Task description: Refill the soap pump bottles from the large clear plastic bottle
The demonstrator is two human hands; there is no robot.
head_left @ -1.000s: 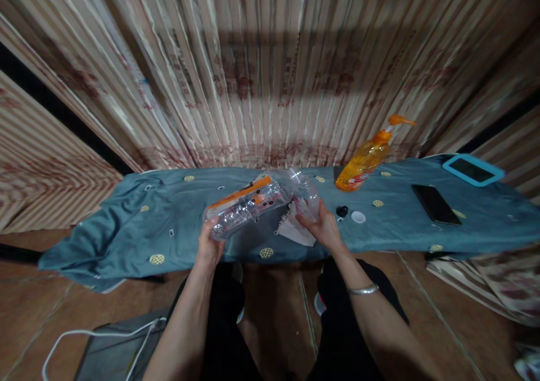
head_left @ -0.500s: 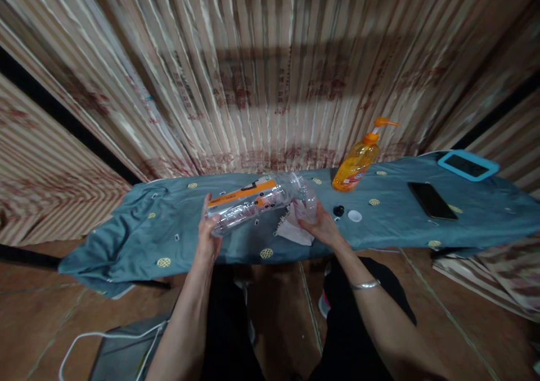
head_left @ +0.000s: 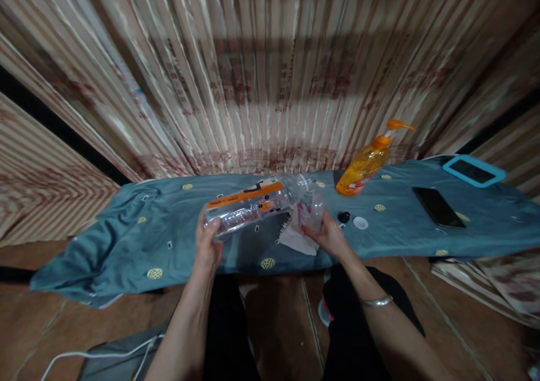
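My left hand [head_left: 208,242] is wrapped round the base of a clear plastic bottle [head_left: 248,207] with an orange and black label. The bottle lies tilted above the table, its neck end up and to the right. In my right hand [head_left: 329,232] is a clear, cup-like plastic piece [head_left: 314,204], which meets or overlaps the bottle's neck end; I cannot tell whether they are joined. Under that piece, a pale cloth [head_left: 297,239] with a fringed edge rests on the table, close to my right fingers.
A teal cloth with yellow patterns covers the narrow table [head_left: 236,260]. Right of my hands are a black cap [head_left: 343,217], a white round lid [head_left: 360,223], an orange pump bottle [head_left: 363,167], a phone [head_left: 439,207] and a blue-framed device [head_left: 474,171]. Striped curtains [head_left: 261,77] hang behind.
The view has shifted slightly, so the table things sit a little farther right. Both hands keep their hold on the bottle and the clear piece, with little movement.
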